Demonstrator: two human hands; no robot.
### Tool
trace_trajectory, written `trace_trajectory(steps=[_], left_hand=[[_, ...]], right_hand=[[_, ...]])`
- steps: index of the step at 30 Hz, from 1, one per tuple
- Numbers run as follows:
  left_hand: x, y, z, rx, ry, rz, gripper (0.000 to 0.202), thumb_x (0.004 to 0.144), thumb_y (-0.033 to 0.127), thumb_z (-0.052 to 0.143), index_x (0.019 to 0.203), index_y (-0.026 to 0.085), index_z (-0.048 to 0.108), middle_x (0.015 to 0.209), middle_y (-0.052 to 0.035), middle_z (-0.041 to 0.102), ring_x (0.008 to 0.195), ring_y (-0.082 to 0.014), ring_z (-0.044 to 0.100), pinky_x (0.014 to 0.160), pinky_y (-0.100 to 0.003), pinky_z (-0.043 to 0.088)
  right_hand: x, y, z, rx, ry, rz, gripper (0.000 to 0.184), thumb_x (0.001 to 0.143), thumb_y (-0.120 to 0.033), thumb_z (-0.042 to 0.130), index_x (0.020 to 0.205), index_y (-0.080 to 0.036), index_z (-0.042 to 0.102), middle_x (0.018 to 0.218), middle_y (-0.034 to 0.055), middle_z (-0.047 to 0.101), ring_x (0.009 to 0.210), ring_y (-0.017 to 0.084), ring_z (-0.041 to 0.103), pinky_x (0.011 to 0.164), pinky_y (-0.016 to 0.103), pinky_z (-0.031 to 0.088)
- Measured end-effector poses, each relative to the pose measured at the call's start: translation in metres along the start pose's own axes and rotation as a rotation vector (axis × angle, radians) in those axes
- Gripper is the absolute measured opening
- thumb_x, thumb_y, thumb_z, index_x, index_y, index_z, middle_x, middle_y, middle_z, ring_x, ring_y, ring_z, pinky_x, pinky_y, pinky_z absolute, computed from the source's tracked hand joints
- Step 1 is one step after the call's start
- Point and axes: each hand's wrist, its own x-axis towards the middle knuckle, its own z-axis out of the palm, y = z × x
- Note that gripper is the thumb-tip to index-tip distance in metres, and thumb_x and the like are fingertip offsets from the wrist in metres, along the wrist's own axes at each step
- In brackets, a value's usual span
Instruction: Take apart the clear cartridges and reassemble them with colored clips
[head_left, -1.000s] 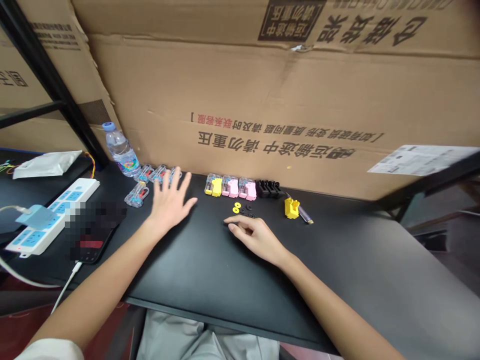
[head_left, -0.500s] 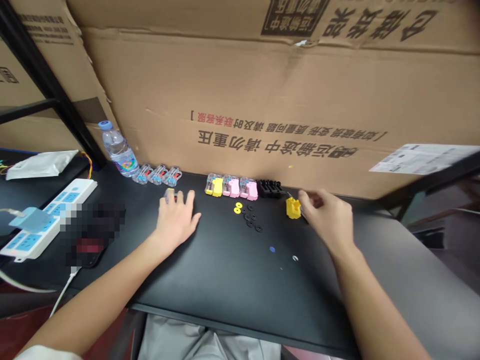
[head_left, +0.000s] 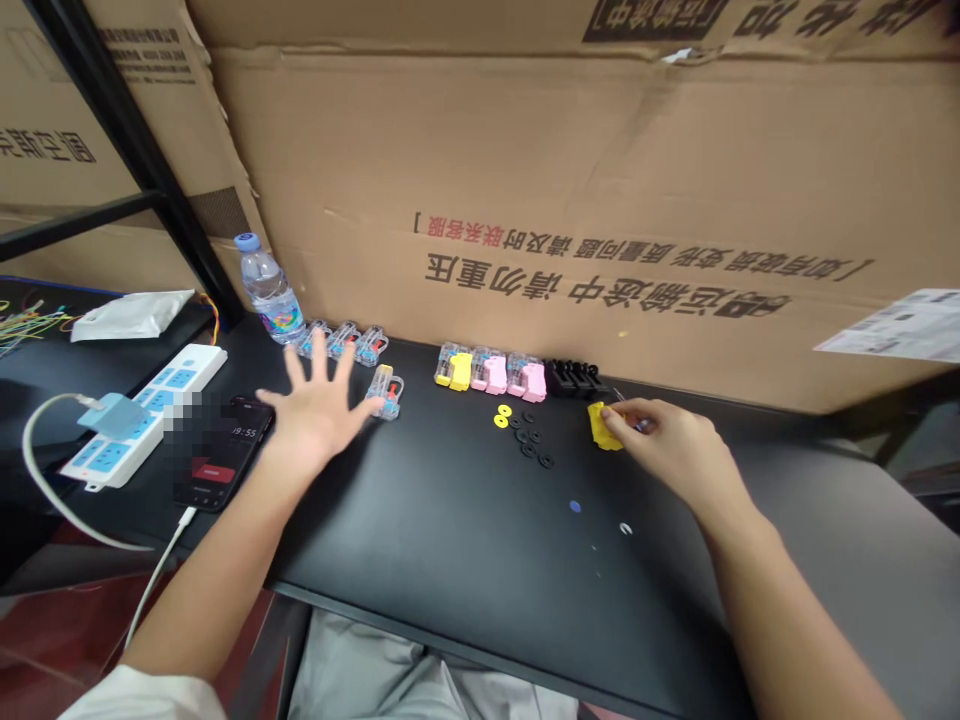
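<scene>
My left hand (head_left: 313, 412) is spread wide with its palm toward the table, holding nothing. Just right of its thumb lies a clear plastic casing (head_left: 386, 392) with red and yellow parts. Behind my fingertips are several similar clear casings (head_left: 371, 346). The fingers of my right hand (head_left: 667, 440) are closed at a small yellow plastic part (head_left: 602, 427), thumb and forefinger on its right side. A bluish shiny bit shows under those curled fingers, too small to name. A thin metal piece (head_left: 619, 395) sticks out behind the yellow part.
Yellow and pink plastic pieces on clear casings (head_left: 489, 371) and black parts (head_left: 574, 379) line the cardboard (head_left: 525, 150). Yellow discs (head_left: 502, 416), black rings (head_left: 528, 450), a blue disc (head_left: 575, 507) and a white ring (head_left: 625, 529) lie nearer. Left are a bottle (head_left: 271, 297), phone (head_left: 238, 450) and power strip (head_left: 184, 378).
My left hand has come off the clear casing and moved left, spreading its fingers. The yellow part at my right hand has tilted. The view has swung slightly left.
</scene>
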Motion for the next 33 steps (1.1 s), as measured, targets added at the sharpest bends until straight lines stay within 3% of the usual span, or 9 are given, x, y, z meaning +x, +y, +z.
trace_trajectory(steps=[2, 5, 9, 13, 18, 22, 26, 29, 33], left_hand=[[0.006, -0.017, -0.006, -0.049, -0.09, -0.146, 0.101, 0.093, 0.085, 0.043, 0.174, 0.031, 0.017, 0.182, -0.0168, -0.005, 0.16, -0.0625, 0.009, 0.102, -0.092, 0.036], [0.013, -0.029, -0.009, -0.104, -0.187, -0.2, 0.108, 0.089, 0.088, 0.047, 0.175, 0.03, 0.015, 0.181, -0.0182, -0.008, 0.159, -0.0645, 0.014, 0.101, -0.088, 0.042], [0.011, -0.019, -0.01, -0.121, -0.103, -0.17, 0.102, 0.094, 0.084, 0.046, 0.174, 0.026, 0.02, 0.182, -0.0183, -0.005, 0.16, -0.061, 0.016, 0.105, -0.084, 0.043], [0.005, 0.0, -0.007, -0.081, 0.136, 0.117, 0.08, 0.104, 0.068, 0.044, 0.168, 0.021, 0.036, 0.18, -0.018, 0.016, 0.162, -0.0493, 0.022, 0.118, -0.075, 0.039], [0.004, 0.018, 0.016, -0.145, 0.056, 0.556, 0.061, 0.108, 0.049, 0.051, 0.164, 0.026, 0.042, 0.176, -0.0121, 0.033, 0.159, -0.0367, 0.035, 0.121, -0.059, 0.044], [0.008, 0.021, 0.033, -0.136, 0.044, 0.667, 0.049, 0.108, 0.04, 0.053, 0.154, 0.023, 0.055, 0.168, -0.0134, 0.046, 0.154, -0.0365, 0.043, 0.118, -0.058, 0.046], [0.005, 0.028, 0.037, -0.264, 0.114, 0.74, 0.054, 0.106, 0.044, 0.059, 0.154, 0.021, 0.055, 0.169, -0.0145, 0.046, 0.158, -0.0377, 0.036, 0.125, -0.06, 0.037], [-0.006, 0.04, 0.036, -0.464, 0.091, 0.857, 0.066, 0.101, 0.054, 0.066, 0.158, 0.025, 0.048, 0.166, -0.0119, 0.05, 0.157, -0.0341, 0.04, 0.129, -0.056, 0.033], [-0.02, 0.055, 0.043, -0.615, 0.001, 0.89, 0.077, 0.087, 0.054, 0.083, 0.151, 0.026, 0.052, 0.152, -0.0119, 0.063, 0.138, -0.0338, 0.061, 0.119, -0.052, 0.045]], right_hand=[[0.0, -0.001, -0.002, -0.01, -0.022, 0.033, 0.027, 0.084, -0.048, 0.066, 0.09, -0.026, 0.081, 0.09, 0.0085, 0.081, 0.083, 0.031, 0.074, 0.066, 0.037, 0.047], [0.001, -0.003, -0.005, -0.019, -0.054, 0.066, 0.031, 0.084, -0.051, 0.065, 0.093, -0.026, 0.081, 0.092, 0.0086, 0.081, 0.086, 0.031, 0.073, 0.069, 0.037, 0.047], [-0.001, -0.008, -0.009, 0.001, -0.036, 0.082, 0.027, 0.082, -0.048, 0.067, 0.09, -0.025, 0.08, 0.09, 0.0096, 0.081, 0.085, 0.031, 0.073, 0.069, 0.036, 0.046], [-0.006, -0.023, -0.013, 0.165, 0.077, 0.035, 0.023, 0.082, -0.041, 0.068, 0.087, -0.021, 0.078, 0.085, 0.0121, 0.079, 0.078, 0.027, 0.07, 0.074, 0.037, 0.049], [-0.018, -0.052, -0.009, 0.472, 0.134, -0.018, 0.031, 0.085, -0.049, 0.071, 0.089, -0.019, 0.077, 0.079, 0.0107, 0.075, 0.067, 0.023, 0.064, 0.068, 0.036, 0.052], [-0.037, -0.084, 0.006, 0.698, -0.074, -0.12, 0.029, 0.088, -0.048, 0.072, 0.091, -0.02, 0.076, 0.085, 0.0083, 0.077, 0.072, 0.023, 0.068, 0.068, 0.034, 0.054], [-0.058, -0.119, 0.021, 0.736, -0.194, -0.267, 0.024, 0.093, -0.041, 0.069, 0.083, -0.02, 0.077, 0.079, 0.0053, 0.074, 0.066, 0.019, 0.062, 0.061, 0.031, 0.048], [-0.069, -0.134, 0.03, 0.836, -0.3, -0.225, 0.024, 0.093, -0.043, 0.07, 0.088, -0.021, 0.079, 0.078, 0.0042, 0.075, 0.065, 0.018, 0.063, 0.062, 0.031, 0.05], [-0.069, -0.135, 0.031, 0.996, -0.381, -0.1, 0.031, 0.092, -0.05, 0.073, 0.089, -0.02, 0.079, 0.08, 0.0046, 0.076, 0.065, 0.018, 0.065, 0.061, 0.03, 0.053]])
